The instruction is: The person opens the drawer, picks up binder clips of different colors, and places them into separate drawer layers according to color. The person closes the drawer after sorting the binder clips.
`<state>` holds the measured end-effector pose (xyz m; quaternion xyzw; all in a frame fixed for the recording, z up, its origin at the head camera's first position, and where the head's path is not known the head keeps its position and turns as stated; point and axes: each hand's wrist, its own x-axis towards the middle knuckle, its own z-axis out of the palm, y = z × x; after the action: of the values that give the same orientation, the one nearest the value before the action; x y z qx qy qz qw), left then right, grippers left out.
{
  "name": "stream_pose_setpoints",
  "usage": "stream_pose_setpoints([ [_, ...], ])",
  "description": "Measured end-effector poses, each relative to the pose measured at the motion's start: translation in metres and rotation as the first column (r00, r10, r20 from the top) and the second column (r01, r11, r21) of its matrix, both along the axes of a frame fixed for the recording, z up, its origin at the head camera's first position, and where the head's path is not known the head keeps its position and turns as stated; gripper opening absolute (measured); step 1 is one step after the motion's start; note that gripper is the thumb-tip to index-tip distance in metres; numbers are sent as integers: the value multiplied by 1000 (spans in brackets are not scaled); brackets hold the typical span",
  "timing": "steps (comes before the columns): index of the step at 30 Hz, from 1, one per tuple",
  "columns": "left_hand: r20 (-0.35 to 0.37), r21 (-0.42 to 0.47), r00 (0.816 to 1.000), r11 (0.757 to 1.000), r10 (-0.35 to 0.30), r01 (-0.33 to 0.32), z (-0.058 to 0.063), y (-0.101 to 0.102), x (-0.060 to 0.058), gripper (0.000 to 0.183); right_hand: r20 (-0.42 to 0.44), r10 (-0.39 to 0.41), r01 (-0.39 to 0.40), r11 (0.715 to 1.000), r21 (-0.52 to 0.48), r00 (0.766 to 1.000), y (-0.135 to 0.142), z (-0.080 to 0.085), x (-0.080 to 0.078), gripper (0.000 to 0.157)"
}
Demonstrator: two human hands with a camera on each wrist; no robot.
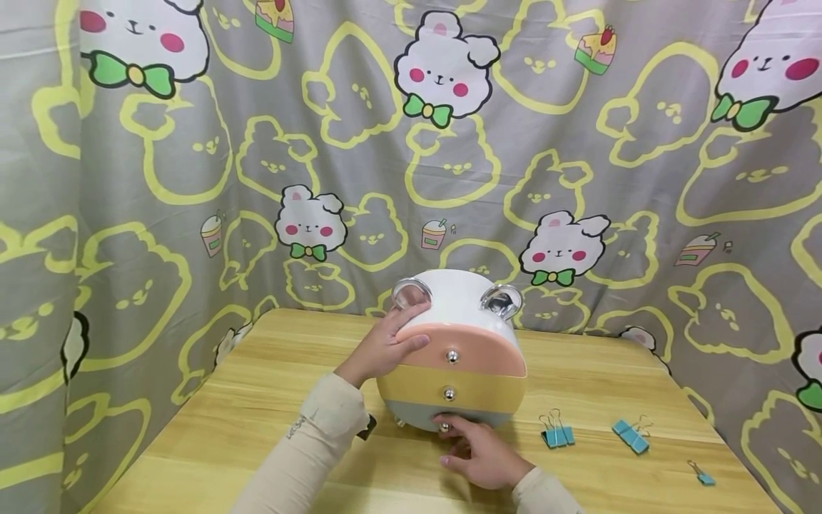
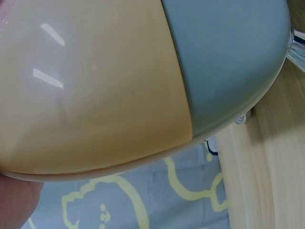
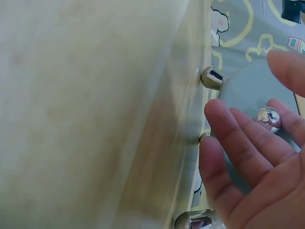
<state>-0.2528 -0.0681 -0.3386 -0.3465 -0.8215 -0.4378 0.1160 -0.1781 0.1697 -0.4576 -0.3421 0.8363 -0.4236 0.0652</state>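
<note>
Three drawers (image 1: 488,389) front the rounded white cabinet (image 1: 459,300), which stands on the wooden table (image 1: 257,400) before a patterned curtain (image 1: 379,153). Unclenched, the left hand (image 1: 388,346) rests on the cabinet's upper left edge beside a silver ear (image 1: 411,284), its thumb against the coral front; the right hand (image 1: 484,453) is likewise relaxed at the blue-grey lowest drawer (image 1: 411,415), fingers at the silver knob (image 1: 445,427) and thumb apart from it. Teal binder clips (image 1: 631,436) lie to the cabinet's right.
</note>
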Motion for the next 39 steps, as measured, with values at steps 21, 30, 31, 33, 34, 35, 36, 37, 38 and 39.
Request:
stream_pose_setpoints([
  [21,0,-16,1000,1000,-3,3,-1,0,1,56,-31,6,-5,1000,25,999,-1,3,0,52],
  [30,-10,-34,1000,999,-3,2,-3,0,0,56,-14,-14,15,1000,16,1000,-1,5,0,47],
  [31,-11,-36,1000,999,-1,1,-3,0,0,56,-12,-16,16,1000,17,1000,-1,5,0,47],
  [33,-15,-38,1000,999,-2,2,-2,0,-1,56,-2,-16,16,1000,15,1000,-1,5,1,47],
  [34,-16,-37,1000,999,-4,3,-2,0,-1,56,6,-14,14,1000,14,1000,-1,6,1,47],
  [35,-20,-37,1000,999,-6,6,-2,0,0,56,18,-11,11,1000,11,1000,-1,6,1,47],
  [36,-21,-36,1000,999,-8,7,-2,0,0,56,29,-6,6,1000,10,1000,-1,6,1,47],
  [37,-22,-35,1000,999,-9,9,-1,-1,0,57,40,-2,1,1000,8,999,-1,6,1,47],
  [38,-23,-37,1000,999,-11,11,-1,-1,0,57,50,3,-4,1000,5,999,-1,7,2,47],
  [39,-24,-38,1000,999,-14,13,-1,-2,-1,58,58,7,-8,1000,1,998,-1,7,2,47],
])
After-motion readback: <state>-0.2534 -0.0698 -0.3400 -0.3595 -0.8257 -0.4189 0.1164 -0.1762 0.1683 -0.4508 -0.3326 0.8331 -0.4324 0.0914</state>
